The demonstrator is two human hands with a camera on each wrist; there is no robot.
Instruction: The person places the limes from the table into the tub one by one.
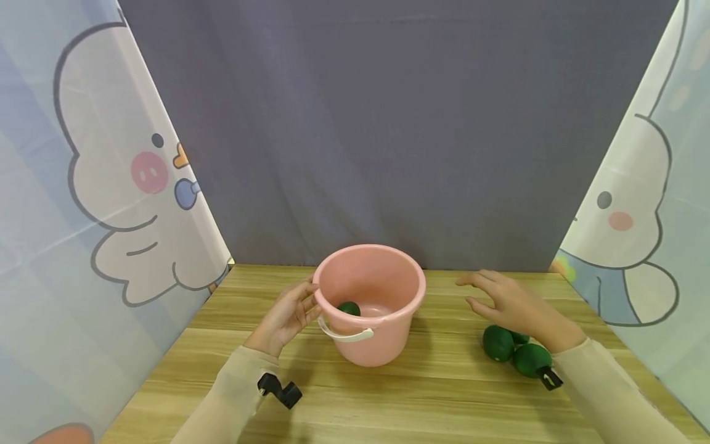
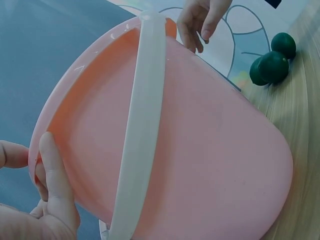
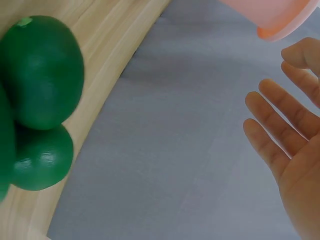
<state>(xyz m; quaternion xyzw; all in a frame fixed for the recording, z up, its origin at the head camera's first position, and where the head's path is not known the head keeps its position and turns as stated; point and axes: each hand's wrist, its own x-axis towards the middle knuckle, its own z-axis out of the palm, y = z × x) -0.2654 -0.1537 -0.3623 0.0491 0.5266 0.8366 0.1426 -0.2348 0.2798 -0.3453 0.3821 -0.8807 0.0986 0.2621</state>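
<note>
My left hand [image 1: 287,316] is at the left rim of a pink bucket [image 1: 370,339], its loosely extended fingers touching the rim from outside. In the left wrist view, one fingertip [image 2: 49,139] lies just under the lip, against the bucket wall [image 2: 215,145]. One dark green, smooth, rounded fruit [image 1: 349,308] lies inside the bucket, partly hidden by the near rim. Right of the bucket, my right hand [image 1: 507,302] hovers with relaxed, spread fingers and holds nothing. Below it, three similar green fruits [image 1: 497,343] lie close together; the right wrist view shows a pale stem mark on one fruit [image 3: 45,75].
The bucket's white handle [image 1: 345,337] hangs down its near side. A wooden tabletop [image 1: 421,401] carries everything. Behind it rises a dark grey cloth [image 1: 410,135], with cartoon-printed curtains [image 1: 105,259] along both sides. A small black device [image 1: 279,390] sits on the left wrist.
</note>
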